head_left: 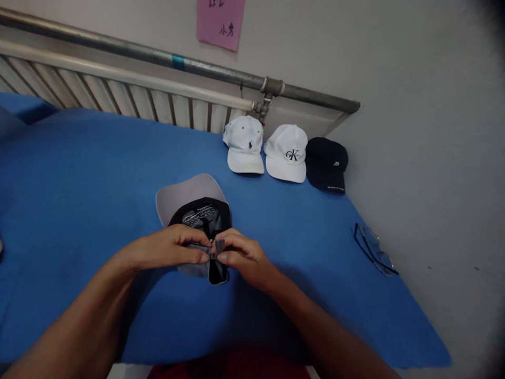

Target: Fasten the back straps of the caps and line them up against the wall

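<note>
A grey cap (187, 197) lies with its inside facing up on the blue cloth, its brim pointing away to the upper left. My left hand (171, 248) pinches the back edge of this cap beside the strap opening. Close to it, my right hand (244, 255) grips the cap's back strap (220, 245) between thumb and fingers, with the strap's end sticking up. The fingertips of both hands nearly meet at the strap. Dark lining and raised lettering show inside the crown.
Two white caps (245, 142) (287, 152) and a black cap (327, 163) stand in a row near the wall. Glasses (374, 250) lie at the right edge of the blue cloth (98, 173). A radiator (138, 100) and a metal pipe (221, 71) run behind.
</note>
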Available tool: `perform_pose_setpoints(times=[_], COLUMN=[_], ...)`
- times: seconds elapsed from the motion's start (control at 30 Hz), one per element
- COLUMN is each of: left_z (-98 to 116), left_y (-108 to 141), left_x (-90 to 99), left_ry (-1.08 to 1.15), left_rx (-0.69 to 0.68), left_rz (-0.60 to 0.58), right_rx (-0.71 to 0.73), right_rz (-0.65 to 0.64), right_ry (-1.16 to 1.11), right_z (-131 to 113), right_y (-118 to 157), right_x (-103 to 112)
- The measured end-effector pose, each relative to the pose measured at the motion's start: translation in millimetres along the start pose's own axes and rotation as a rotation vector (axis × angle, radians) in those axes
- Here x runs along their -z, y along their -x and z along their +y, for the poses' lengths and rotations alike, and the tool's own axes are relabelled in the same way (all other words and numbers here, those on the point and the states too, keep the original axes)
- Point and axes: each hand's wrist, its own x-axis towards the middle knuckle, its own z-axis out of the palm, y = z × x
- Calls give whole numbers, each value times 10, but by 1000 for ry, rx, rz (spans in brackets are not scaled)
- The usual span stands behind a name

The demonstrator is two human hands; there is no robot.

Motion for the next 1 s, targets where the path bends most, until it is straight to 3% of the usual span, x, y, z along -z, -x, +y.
perform_pose_setpoints(times=[0.4, 0.7, 1.0], left_z=[7, 43, 7], left_y=[4, -26, -12], left_x=[-15, -68, -74], left_ry=[107, 68, 0], left_rx=[22, 4, -41], left_rz=[11, 50, 6], right_rx=[-89, -162, -206], right_rz=[54, 69, 28], right_ry=[-408, -360, -221], right_z=[72, 31, 22], right_y=[16, -27, -29], right_x=[28, 30, 39])
